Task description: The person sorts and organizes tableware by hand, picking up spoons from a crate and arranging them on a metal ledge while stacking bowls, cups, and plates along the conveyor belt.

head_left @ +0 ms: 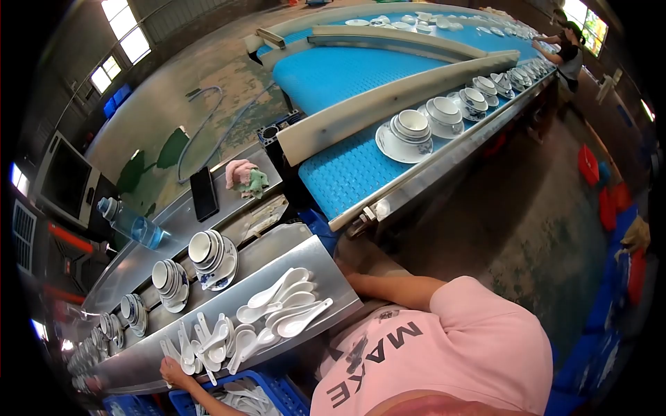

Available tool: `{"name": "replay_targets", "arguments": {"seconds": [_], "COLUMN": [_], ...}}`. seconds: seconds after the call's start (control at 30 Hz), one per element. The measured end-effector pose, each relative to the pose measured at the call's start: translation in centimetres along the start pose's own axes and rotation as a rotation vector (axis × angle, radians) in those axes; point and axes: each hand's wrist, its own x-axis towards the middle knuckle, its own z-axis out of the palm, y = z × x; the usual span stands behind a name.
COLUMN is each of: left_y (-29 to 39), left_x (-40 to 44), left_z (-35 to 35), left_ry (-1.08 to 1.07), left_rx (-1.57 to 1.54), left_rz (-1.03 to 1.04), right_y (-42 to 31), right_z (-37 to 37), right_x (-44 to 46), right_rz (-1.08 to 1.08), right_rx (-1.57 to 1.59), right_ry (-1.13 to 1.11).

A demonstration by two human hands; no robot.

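Observation:
My left hand [175,373] is at the front edge of the steel shelf [333,277], beside the leftmost white spoons [186,347]; its fingers are partly hidden and small. A second pile of white spoons [284,305] lies on the shelf's right part. My right hand is hidden; only that forearm shows, passing behind the shelf's right end. Behind the shelf stand stacks of bowls and saucers [214,260], with more stacks towards the far left. A blue basket [277,395] holding white spoons sits below the shelf.
A blue conveyor belt [340,180] carries stacked bowls [409,132] along its right side. A phone [204,194], a water bottle [135,225] and pink and green cloths [246,179] lie on the back ledge. Another person [570,59] stands at the far right.

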Motion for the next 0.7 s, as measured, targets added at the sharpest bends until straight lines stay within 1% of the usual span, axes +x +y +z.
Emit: {"name": "replay_targets", "arguments": {"seconds": [0.17,0.27,0.3,0.33,0.37,0.4,0.43,0.47,0.53,0.57,0.6,0.7], "left_y": [-0.3,0.0,-0.2,-0.3,-0.2,0.3,0.8,1.0,-0.1,-0.4,-0.4,-0.3], "left_x": [0.3,-0.1,0.0,0.0,-0.1,-0.2,-0.2,-0.2,-0.1,-0.4,-0.4,0.1], "left_z": [0.1,-0.2,-0.2,0.0,0.2,-0.2,-0.4,-0.6,0.0,0.3,0.6,0.5], "left_ry": [-0.046,-0.052,-0.046,-0.041,-0.037,-0.019,-0.032,-0.048,-0.060,-0.049,-0.039,-0.052], "left_rx": [-0.083,-0.086,-0.081,-0.078,-0.078,-0.094,-0.101,-0.104,-0.106,-0.093,-0.075,-0.046], "left_rz": [0.002,-0.015,-0.019,-0.023,-0.029,-0.016,-0.019,-0.020,0.002,-0.009,-0.015,-0.018], "right_y": [-1.0,-2.9,-3.5,-4.2,-6.0,-8.6,-11.8,-14.7,-19.2,-20.7,-21.6,-23.4], "right_z": [-2.7,-11.0,-14.8,-18.4,-22.0,-25.8,-29.5,-31.7,-33.7,-33.8,-33.7,-33.7], "right_x": [-0.9,-2.8,-3.8,-5.0,-6.4,-7.8,-9.2,-10.4,-12.8,-13.7,-14.3,-14.9], "right_rz": [0.028,0.067,0.067,-0.019,-0.067,-0.118,-0.199,-0.342,-0.763,-0.940,-1.036,-1.156], "right_rx": [0.060,0.131,0.098,-0.028,0.083,0.273,0.428,0.608,0.925,1.005,0.991,0.911], "right_ry": [-0.107,-0.311,-0.319,-0.239,-0.050,0.068,0.123,0.260,0.438,0.453,0.422,0.318]}}
